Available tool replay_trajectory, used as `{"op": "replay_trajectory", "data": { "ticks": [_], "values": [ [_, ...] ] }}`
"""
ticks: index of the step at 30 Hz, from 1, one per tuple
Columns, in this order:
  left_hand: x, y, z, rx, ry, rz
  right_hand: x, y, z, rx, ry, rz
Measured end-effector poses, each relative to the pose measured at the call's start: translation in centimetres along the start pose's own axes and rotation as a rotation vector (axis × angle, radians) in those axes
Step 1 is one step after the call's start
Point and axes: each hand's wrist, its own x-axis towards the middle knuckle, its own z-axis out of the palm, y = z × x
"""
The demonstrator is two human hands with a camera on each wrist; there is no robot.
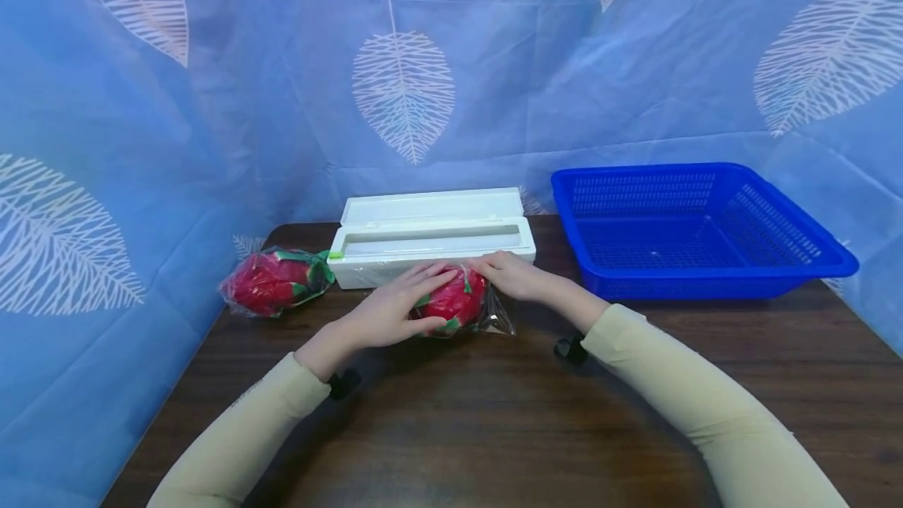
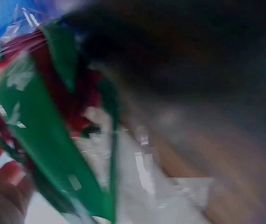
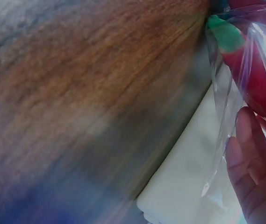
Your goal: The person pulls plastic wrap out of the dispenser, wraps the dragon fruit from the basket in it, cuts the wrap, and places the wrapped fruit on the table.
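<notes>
A red dragon fruit (image 1: 455,300) with green scales, in clear plastic wrap, is between both hands in front of a white box. The left hand (image 1: 395,308) holds its left side, with the fingers over the top and the thumb lower on the near side. At its upper right, the right hand (image 1: 518,277) grips the wrapped fruit, fingers bent against the film in the right wrist view. Loose plastic wrap (image 1: 499,318) sticks out at the fruit's right. The green scales (image 2: 44,135) show large in the left wrist view.
The white plastic-wrap dispenser box (image 1: 430,261) stands behind the hands, its lid (image 1: 433,206) raised, a roll inside. A second wrapped dragon fruit (image 1: 271,282) lies at the left edge of the brown table (image 1: 458,429). At the back right is a blue perforated basket (image 1: 705,284).
</notes>
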Motion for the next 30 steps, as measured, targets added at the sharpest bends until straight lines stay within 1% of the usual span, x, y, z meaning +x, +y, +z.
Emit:
{"op": "replay_trajectory", "data": {
  "ticks": [3, 5, 8, 9, 12, 15, 18, 21, 23, 26, 28, 30],
  "values": [
    [0.6, 0.1, -0.2, 0.091, -0.010, 0.035, -0.3, -0.1, -0.2, -0.025, 0.020, 0.004],
    [0.7, 0.1, -0.4, 0.118, -0.020, 0.042, -0.8, -0.2, -0.5, -0.053, 0.057, 0.009],
    [0.8, 0.2, -0.5, 0.101, -0.036, 0.024, -1.7, -0.3, -1.2, -0.065, 0.124, 0.021],
    [0.7, 0.1, -0.5, 0.087, -0.039, 0.016, -2.2, -0.3, -1.4, -0.052, 0.137, 0.028],
    [0.7, 0.0, -0.4, 0.044, -0.046, -0.007, -3.5, 0.1, -1.9, -0.021, 0.141, 0.035],
    [0.6, -0.1, -0.3, 0.017, -0.047, -0.015, -5.0, 0.5, -1.8, -0.006, 0.107, 0.034],
    [0.6, -0.3, -0.2, 0.004, -0.048, -0.019, -6.3, 1.0, -1.3, -0.003, 0.050, 0.019],
    [0.8, -0.5, -0.3, -0.017, -0.048, -0.018, -7.2, 1.4, -0.6, -0.002, -0.014, 0.016],
    [0.9, -0.7, -0.4, -0.037, -0.051, -0.016, -7.5, 1.6, -0.3, -0.012, -0.046, 0.021],
    [1.2, -0.9, -0.6, -0.076, -0.060, -0.026, -7.6, 1.8, 0.1, -0.042, -0.073, 0.028],
    [1.4, -1.0, -0.6, -0.094, -0.068, -0.034, -7.5, 1.8, 0.3, -0.067, -0.082, 0.018],
    [1.5, -1.0, -0.6, -0.113, -0.080, -0.047, -7.4, 1.9, 0.4, -0.087, -0.080, -0.011]
  ]
}}
